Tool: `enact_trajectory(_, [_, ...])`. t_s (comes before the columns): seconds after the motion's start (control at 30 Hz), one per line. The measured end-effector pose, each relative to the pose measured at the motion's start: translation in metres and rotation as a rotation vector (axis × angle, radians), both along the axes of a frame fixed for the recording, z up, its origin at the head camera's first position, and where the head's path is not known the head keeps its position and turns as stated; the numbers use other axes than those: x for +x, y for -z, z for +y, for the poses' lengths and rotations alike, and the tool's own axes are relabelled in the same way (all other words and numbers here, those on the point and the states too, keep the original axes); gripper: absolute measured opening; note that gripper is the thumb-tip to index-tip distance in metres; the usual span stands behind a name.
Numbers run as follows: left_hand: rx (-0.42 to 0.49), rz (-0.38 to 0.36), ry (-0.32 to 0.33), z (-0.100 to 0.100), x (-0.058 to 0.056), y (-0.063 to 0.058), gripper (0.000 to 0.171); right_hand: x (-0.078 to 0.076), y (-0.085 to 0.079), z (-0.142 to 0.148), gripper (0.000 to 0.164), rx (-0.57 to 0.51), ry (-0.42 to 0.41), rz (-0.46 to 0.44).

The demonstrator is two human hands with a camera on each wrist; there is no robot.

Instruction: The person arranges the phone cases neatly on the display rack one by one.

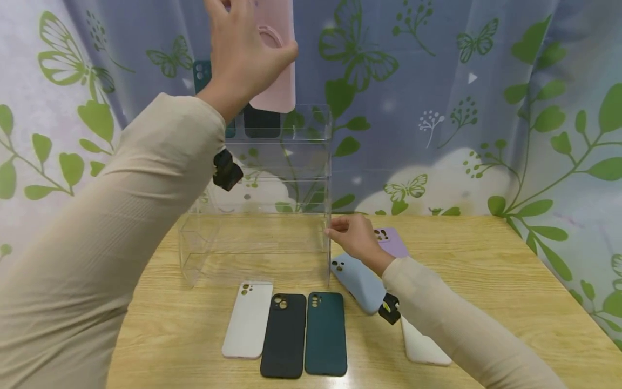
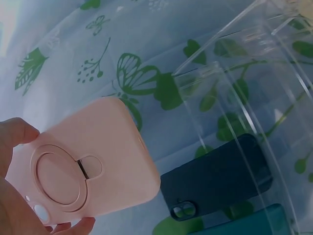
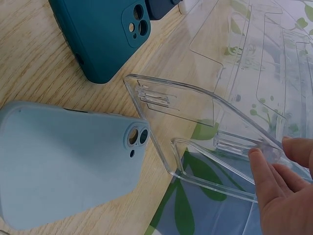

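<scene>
My left hand grips a pink phone case with a round ring on its back, thumb on one side edge and fingers on the other. The case is raised above the top tier of a clear acrylic display rack. A black phone case and a teal phone case stand in that tier, beside the pink one in the left wrist view. Lower down, my right hand pinches the rack's right side panel between thumb and fingers.
In front of the rack lie a white case, a black case and a dark teal case. A light blue case, a purple case and another white case lie by the right arm. A patterned curtain hangs behind.
</scene>
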State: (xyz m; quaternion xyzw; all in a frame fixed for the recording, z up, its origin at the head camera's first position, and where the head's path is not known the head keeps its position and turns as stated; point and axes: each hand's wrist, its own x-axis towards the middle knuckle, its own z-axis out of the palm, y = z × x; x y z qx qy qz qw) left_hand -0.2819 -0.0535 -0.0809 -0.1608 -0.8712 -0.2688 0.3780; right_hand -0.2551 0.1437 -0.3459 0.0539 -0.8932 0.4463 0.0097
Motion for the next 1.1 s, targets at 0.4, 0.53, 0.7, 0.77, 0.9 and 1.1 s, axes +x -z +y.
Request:
enact_trajectory(0.4, [0.100,0.048,-0.046,0.032,-0.017,0.001,0.081,0.002,0.000,0.001,0.035,0.000,0.000,0.001])
enact_trajectory(0.53, [0.203,0.067,-0.033,0.040,-0.027,0.015,0.076,0.002,0.000,0.000,0.035,-0.001,0.000,-0.001])
enact_trajectory(0.7, [0.367,0.083,-0.008,0.044,-0.042,0.033,0.074,0.004,0.001,-0.001,0.035,-0.003,0.002,-0.007])
enact_trajectory(0.77, [0.403,0.091,-0.010,0.045,-0.048,0.039,0.075,0.004,0.001,-0.001,0.035,-0.003,0.001,-0.008])
enact_trajectory(0.9, [0.435,0.108,-0.016,0.048,-0.058,0.049,0.077,0.004,0.001,-0.001,0.034,-0.001,0.000,0.007])
enact_trajectory(1.1, [0.440,0.100,-0.014,0.051,-0.068,0.067,0.076,0.005,0.001,0.000,0.034,0.016,0.005,0.011])
